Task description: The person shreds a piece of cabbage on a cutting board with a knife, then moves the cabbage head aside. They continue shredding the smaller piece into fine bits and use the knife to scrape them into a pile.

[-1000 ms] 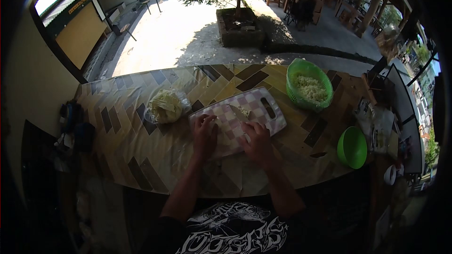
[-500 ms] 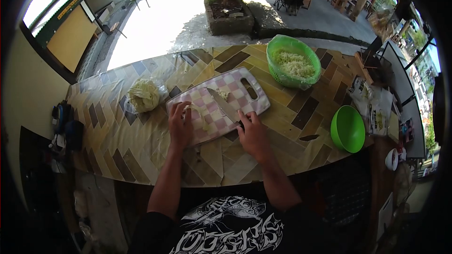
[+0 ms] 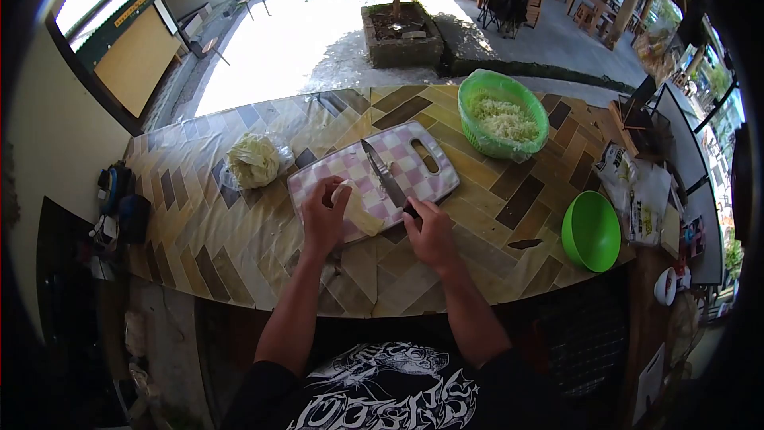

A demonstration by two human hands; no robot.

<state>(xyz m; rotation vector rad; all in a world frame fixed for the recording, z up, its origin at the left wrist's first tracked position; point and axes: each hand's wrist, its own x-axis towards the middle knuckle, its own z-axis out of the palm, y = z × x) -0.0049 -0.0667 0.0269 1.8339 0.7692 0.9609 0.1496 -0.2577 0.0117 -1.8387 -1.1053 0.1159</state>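
A pink and white checkered cutting board (image 3: 422, 183) lies on the tiled-pattern table. My right hand (image 3: 430, 232) is closed round the dark handle of a knife (image 3: 383, 177), whose blade points up and left over the board. Small pale scraps lie beside the blade. At the board's left part, my left hand (image 3: 325, 215) has its fingers curled and pinched on a pale cabbage leaf (image 3: 362, 219). A cabbage head (image 3: 253, 161) rests on clear plastic to the left. Shredded cabbage (image 3: 505, 121) fills a green basket (image 3: 471, 139) beyond the board's right end.
An empty-looking green bowl (image 3: 590, 231) sits near the table's right edge. Plastic packets (image 3: 643, 199) and a small white bowl (image 3: 665, 287) are farther right. Dark items (image 3: 134, 219) stand at the left end. A tree planter (image 3: 404, 52) is outside.
The knife blade has turned to point more upright. My left hand's fingers have drawn together on the leaf, which has shifted right. The whole view has shifted slightly.
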